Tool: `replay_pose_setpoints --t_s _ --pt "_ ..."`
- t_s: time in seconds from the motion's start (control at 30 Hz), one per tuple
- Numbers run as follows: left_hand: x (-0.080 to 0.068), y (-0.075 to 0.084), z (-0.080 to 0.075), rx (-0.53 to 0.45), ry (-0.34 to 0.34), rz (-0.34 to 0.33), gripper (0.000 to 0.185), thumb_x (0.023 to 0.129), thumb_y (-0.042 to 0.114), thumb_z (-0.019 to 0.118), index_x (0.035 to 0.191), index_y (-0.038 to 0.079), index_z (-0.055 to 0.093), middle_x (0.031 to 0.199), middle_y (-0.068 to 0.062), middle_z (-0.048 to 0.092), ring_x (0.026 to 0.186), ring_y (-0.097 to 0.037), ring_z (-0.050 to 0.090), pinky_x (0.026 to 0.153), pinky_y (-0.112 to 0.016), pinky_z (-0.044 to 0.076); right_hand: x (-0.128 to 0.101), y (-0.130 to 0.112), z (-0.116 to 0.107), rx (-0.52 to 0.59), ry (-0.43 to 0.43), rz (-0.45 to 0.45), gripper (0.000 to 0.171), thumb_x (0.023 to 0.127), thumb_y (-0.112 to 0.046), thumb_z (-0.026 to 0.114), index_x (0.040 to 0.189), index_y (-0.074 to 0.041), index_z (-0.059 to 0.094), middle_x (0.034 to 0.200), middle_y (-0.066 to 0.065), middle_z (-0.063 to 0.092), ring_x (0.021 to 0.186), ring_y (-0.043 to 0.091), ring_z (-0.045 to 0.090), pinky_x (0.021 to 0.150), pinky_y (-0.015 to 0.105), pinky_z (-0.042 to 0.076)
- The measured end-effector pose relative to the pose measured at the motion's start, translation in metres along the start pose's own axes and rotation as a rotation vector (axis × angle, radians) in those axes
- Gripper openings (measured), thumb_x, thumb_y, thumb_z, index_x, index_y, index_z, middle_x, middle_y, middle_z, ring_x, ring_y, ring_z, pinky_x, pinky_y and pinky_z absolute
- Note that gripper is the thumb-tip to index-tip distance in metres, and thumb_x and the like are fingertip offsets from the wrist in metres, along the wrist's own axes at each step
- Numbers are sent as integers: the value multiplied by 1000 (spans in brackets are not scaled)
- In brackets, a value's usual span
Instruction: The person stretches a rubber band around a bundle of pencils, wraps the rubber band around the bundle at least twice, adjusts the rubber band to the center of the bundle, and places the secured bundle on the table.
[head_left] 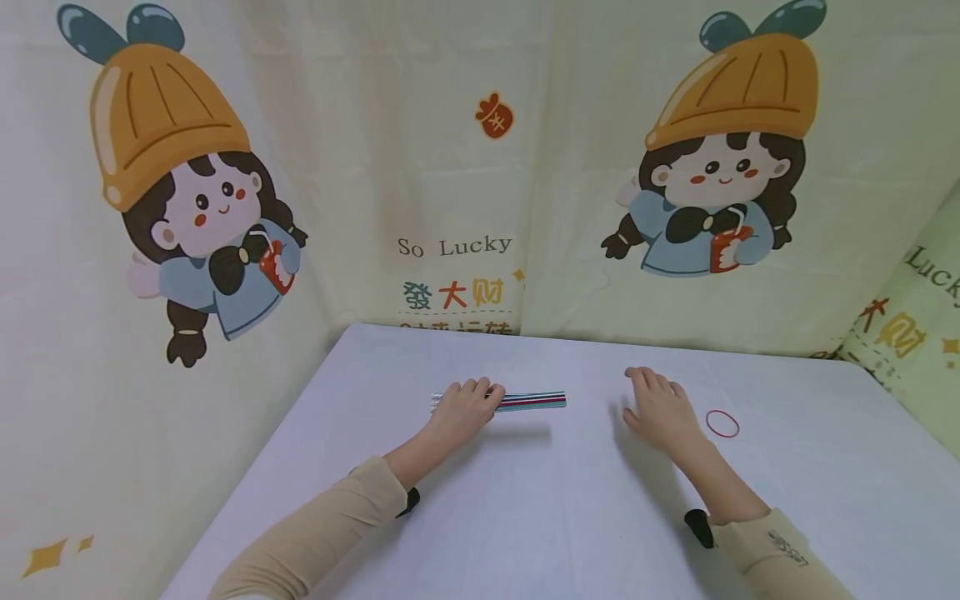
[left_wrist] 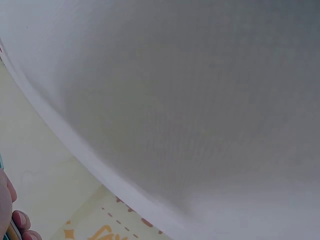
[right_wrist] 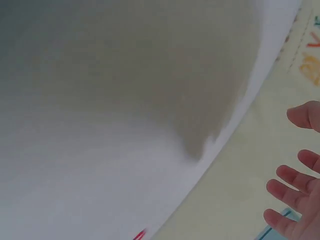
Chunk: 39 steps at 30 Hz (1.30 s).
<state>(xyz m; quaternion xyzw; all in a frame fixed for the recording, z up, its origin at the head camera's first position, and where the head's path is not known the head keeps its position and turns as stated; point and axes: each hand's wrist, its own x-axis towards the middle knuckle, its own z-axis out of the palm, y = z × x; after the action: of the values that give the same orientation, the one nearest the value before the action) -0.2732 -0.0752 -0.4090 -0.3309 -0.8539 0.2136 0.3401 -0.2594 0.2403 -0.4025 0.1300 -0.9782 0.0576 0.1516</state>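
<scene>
My left hand [head_left: 467,410] grips a bundle of slim, straight sticks [head_left: 532,402], striped in teal, white, dark and red; they look like pencils, but I cannot tell for sure. The bundle is held level above the table, its right end sticking out past the fingers. In the left wrist view only some fingertips [left_wrist: 21,220] show at the lower left corner. Apart from it, my right hand [head_left: 662,408] is raised over the table with relaxed, spread fingers and holds nothing. A thin red loop [head_left: 723,437], like a rubber band, lies flat to the right of that hand.
The table [head_left: 570,517] has a white cover, and its far edge meets a hanging cream curtain [head_left: 570,250] printed with cartoon figures and lettering. More of the curtain [head_left: 930,350] hangs at the right side. Both forearms reach in from the near side.
</scene>
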Motion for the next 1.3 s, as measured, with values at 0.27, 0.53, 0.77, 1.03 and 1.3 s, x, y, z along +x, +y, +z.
replay_pose_setpoints --t_s 0.27,0.53,0.77,1.03,1.3 --pt "-1 0 1 -15 -6 1 24 88 26 61 99 12 45 78 -1 48 61 -12 46 47 -20 35 -19 51 -9 -100 -56 59 44 79 -14 61 112 8 42 105 25 47 96 43 46 76 55 37" --pt "0 1 1 -25 13 -4 22 88 25 61 98 12 47 77 0 48 61 -12 46 47 -20 34 -35 87 -11 -179 -159 76 34 83 -12 54 105 12 42 97 26 46 91 45 45 77 57 33" --pt "-1 1 0 -30 -4 -3 23 87 28 61 99 13 47 77 0 48 61 -11 46 47 -20 34 -43 95 -12 -143 -221 124 24 87 -13 46 97 9 46 94 25 48 92 46 44 81 63 26" --pt "0 3 0 -22 -44 10 23 87 26 61 101 14 47 79 0 50 62 -11 47 48 -19 35 -44 91 -10 -178 -231 89 18 89 -7 44 93 8 50 93 24 50 92 45 46 79 61 27" --pt "0 3 1 -26 2 1 23 87 26 62 99 13 48 78 0 50 61 -11 47 47 -20 35 -44 88 -6 -261 -232 29 13 86 0 45 95 8 51 90 22 50 89 42 49 78 59 31"
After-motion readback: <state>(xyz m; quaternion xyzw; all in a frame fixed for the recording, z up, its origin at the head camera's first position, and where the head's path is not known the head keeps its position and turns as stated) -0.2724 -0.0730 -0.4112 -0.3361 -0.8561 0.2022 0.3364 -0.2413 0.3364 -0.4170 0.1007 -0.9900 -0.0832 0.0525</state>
